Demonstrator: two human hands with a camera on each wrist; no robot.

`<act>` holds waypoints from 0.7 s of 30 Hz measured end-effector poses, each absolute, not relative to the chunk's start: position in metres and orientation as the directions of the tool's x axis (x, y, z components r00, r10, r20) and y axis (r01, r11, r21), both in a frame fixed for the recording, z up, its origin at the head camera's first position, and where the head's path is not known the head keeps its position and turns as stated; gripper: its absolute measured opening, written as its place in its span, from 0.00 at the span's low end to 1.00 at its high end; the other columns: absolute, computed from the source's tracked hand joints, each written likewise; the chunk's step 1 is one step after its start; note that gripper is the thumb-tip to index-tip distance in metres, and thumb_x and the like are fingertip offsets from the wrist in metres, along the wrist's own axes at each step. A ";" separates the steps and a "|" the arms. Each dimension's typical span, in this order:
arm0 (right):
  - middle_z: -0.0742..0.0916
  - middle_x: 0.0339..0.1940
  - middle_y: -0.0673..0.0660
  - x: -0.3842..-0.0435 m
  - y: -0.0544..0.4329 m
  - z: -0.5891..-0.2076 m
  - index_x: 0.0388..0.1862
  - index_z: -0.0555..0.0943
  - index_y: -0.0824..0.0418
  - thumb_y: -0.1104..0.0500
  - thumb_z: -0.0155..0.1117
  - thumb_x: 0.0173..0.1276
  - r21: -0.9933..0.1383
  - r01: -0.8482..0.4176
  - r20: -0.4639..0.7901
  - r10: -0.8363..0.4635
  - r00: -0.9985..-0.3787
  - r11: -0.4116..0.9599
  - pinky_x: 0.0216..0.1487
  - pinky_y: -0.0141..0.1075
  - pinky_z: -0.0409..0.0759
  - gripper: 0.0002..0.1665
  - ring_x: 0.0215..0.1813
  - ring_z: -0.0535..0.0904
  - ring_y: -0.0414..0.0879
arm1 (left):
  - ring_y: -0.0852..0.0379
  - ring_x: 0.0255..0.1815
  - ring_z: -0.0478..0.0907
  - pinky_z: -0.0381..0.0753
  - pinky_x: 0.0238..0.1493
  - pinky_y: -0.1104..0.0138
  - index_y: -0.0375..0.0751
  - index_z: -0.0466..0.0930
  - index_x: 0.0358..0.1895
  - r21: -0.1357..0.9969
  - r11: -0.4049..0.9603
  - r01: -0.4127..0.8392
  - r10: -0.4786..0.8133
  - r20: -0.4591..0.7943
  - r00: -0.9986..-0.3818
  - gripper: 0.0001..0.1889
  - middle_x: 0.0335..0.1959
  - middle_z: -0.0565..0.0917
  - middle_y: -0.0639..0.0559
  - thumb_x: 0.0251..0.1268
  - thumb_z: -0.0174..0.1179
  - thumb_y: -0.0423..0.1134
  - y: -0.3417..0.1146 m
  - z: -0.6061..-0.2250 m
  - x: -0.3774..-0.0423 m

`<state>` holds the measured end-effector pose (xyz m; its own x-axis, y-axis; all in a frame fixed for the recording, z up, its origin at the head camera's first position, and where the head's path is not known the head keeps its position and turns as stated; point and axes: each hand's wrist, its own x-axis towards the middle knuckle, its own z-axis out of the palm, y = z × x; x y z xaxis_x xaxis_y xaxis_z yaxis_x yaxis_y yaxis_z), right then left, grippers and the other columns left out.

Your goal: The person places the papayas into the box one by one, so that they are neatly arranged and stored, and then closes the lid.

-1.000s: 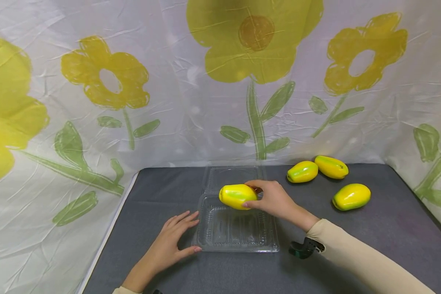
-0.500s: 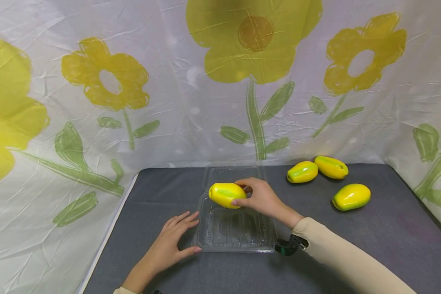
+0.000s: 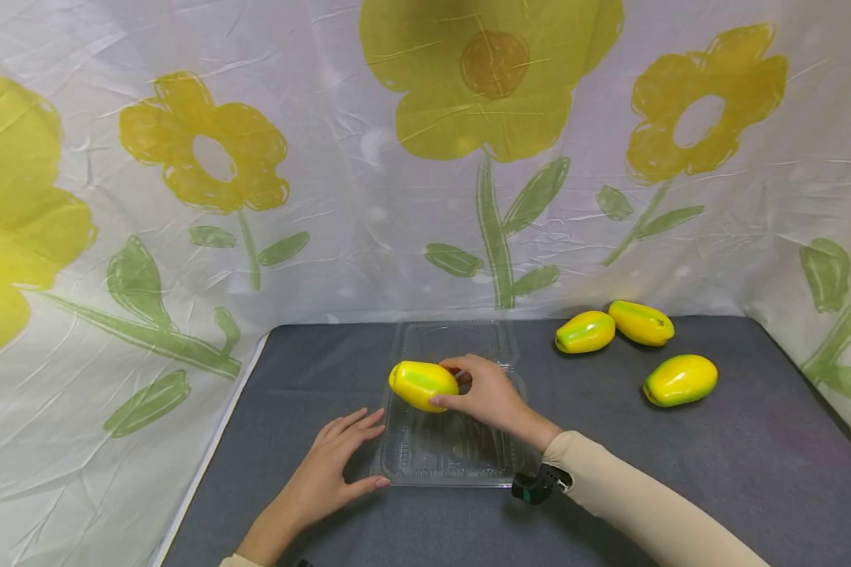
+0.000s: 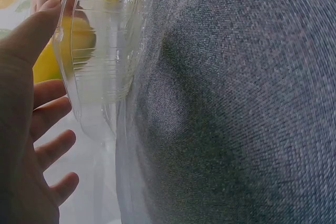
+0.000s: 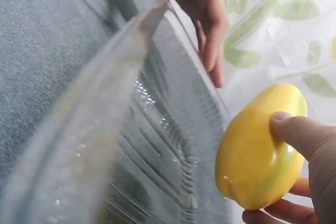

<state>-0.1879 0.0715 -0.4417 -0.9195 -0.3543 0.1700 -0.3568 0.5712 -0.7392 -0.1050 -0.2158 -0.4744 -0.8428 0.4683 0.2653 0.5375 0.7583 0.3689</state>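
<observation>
A yellow papaya with a green streak (image 3: 420, 384) is held above a clear plastic clamshell box (image 3: 454, 482), over the left part of its tray. My right hand (image 3: 488, 394) grips the fruit's right end between thumb and fingers; the right wrist view shows the thumb pressed on the papaya (image 5: 257, 150). At the box's left side lies my left hand (image 3: 329, 468), fingers spread and fairly straight. Its thumb (image 4: 42, 24) is at the box rim in the left wrist view. The box's lid (image 3: 454, 340) lies folded back behind the tray.
Three more yellow-green papayas are at the back right: one on the left (image 3: 585, 331), one beside it (image 3: 641, 323), one nearer (image 3: 681, 380). A dark grey cloth (image 3: 610, 441) covers the table. Behind hangs a flower-printed curtain (image 3: 369, 236).
My right hand has carried the papaya leftward over the box and, in the last half second, slightly lower. The left hand and the other papayas have stayed put.
</observation>
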 end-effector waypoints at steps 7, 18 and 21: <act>0.86 0.46 0.53 -0.184 0.065 -0.450 0.59 0.82 0.57 0.44 0.78 0.54 -0.742 -0.368 0.182 -0.358 -0.916 0.561 0.42 0.34 0.85 0.35 0.42 0.85 0.44 | 0.46 0.76 0.65 0.62 0.72 0.39 0.49 0.76 0.66 0.371 0.762 0.531 0.465 0.258 -0.847 0.39 0.75 0.69 0.58 0.51 0.69 0.64 -0.216 -0.475 -0.105; 0.87 0.49 0.53 -0.178 0.056 -0.465 0.57 0.83 0.56 0.44 0.78 0.54 -0.702 -0.365 0.197 -0.325 -0.925 0.612 0.45 0.36 0.86 0.33 0.43 0.86 0.44 | 0.46 0.76 0.65 0.61 0.73 0.38 0.49 0.75 0.66 0.372 0.759 0.535 0.468 0.259 -0.845 0.39 0.75 0.69 0.58 0.51 0.69 0.63 -0.216 -0.475 -0.105; 0.87 0.50 0.53 -0.177 0.055 -0.467 0.58 0.83 0.55 0.43 0.77 0.55 -0.700 -0.358 0.189 -0.323 -0.927 0.618 0.45 0.37 0.86 0.34 0.44 0.86 0.44 | 0.46 0.76 0.65 0.61 0.73 0.39 0.49 0.75 0.66 0.373 0.763 0.527 0.464 0.252 -0.849 0.39 0.75 0.68 0.58 0.51 0.71 0.62 -0.215 -0.476 -0.105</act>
<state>-0.1772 0.0554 -0.4674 -0.9275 -0.3227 0.1889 -0.3577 0.6185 -0.6997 -0.1052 -0.2154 -0.4756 -0.8494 0.4640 0.2515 0.5275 0.7634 0.3729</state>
